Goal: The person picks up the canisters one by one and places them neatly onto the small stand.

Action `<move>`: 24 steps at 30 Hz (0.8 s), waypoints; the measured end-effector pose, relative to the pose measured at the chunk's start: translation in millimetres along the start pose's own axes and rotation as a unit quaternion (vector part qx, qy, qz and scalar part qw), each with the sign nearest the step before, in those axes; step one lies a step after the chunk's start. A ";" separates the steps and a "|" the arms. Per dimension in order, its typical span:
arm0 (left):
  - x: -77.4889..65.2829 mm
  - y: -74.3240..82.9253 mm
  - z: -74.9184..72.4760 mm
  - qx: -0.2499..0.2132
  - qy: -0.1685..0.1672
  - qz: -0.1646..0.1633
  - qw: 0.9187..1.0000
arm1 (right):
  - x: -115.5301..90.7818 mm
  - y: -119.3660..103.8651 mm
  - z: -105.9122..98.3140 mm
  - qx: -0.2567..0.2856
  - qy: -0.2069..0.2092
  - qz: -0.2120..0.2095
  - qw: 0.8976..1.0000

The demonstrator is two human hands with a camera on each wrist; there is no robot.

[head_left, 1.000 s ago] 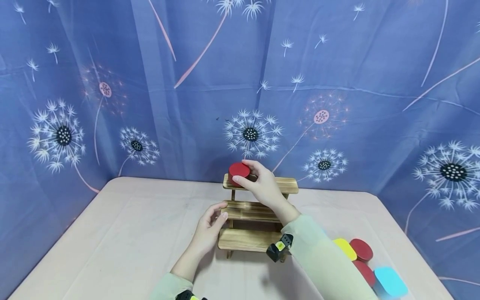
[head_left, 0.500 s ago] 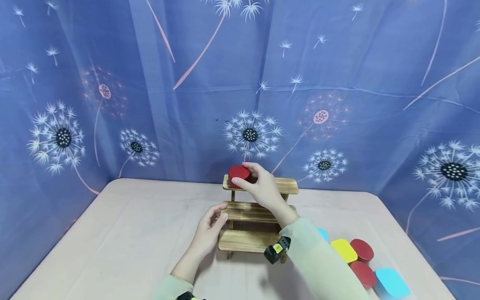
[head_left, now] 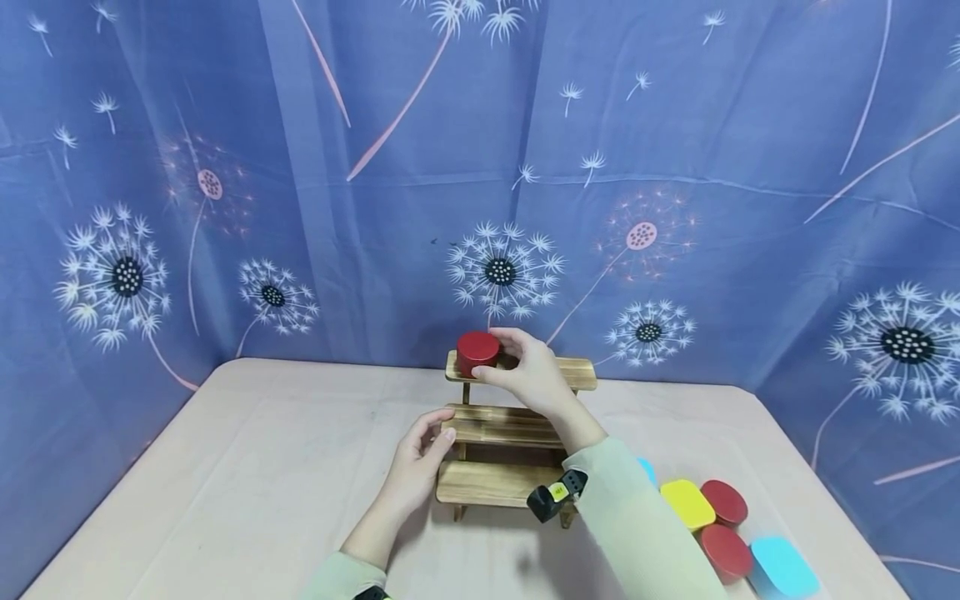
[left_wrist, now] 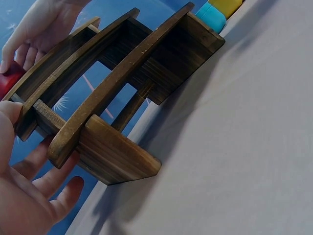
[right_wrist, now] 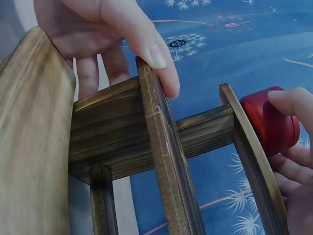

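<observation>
A three-tier wooden display stand [head_left: 495,482] stands on the table. On the left end of its top tier sits a round red tin with a lid [head_left: 477,350]. My right hand [head_left: 531,371] has its thumb and fingers around the tin's right side; in the right wrist view the thumb touches the red tin [right_wrist: 266,122]. My left hand [head_left: 416,454] holds the left end of the middle tier. Seen from the left wrist, the left thumb lies over the wood and the other fingers [left_wrist: 49,181] are below it.
Right of the stand, a yellow tin [head_left: 687,504], two more red tins [head_left: 724,502] and a light blue tin [head_left: 782,567] lie grouped on the table [head_left: 247,483]. Part of another blue thing [head_left: 647,469] shows beside the right sleeve. A blue dandelion-print cloth [head_left: 375,250] hangs behind.
The right thumb has shifted right across the red tin's front, uncovering more of it, and the right hand has eased slightly right. The tin sits slightly lower in view. The left hand keeps its place.
</observation>
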State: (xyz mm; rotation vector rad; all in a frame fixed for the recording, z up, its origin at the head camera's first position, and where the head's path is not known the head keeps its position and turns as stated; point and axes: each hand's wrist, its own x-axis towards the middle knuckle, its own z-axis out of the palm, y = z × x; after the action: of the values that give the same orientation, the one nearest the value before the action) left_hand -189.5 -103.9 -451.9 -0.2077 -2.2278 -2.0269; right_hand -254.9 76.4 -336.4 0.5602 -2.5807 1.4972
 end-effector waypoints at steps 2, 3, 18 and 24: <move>0.3 0.0 0.1 0.002 -0.001 -0.002 1.000 | 0.1 0.2 -0.2 0.002 -0.001 0.000 1.000; 0.5 -0.2 0.1 0.003 -0.001 -0.002 1.000 | 0.5 0.7 -0.1 0.002 -0.001 0.000 1.000; -1.7 4.0 0.3 -0.009 -0.004 0.002 1.000 | -0.6 2.3 1.3 0.020 0.015 -0.001 1.000; -0.8 2.8 0.0 -0.012 -0.002 0.001 1.000 | -0.7 2.6 1.7 0.022 0.018 0.002 1.000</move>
State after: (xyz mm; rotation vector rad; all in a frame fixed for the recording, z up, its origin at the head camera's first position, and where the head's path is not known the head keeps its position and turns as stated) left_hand -188.2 -103.7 -449.3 -0.2153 -2.2068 -2.0542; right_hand -255.0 76.3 -339.6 0.5285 -2.5300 1.5546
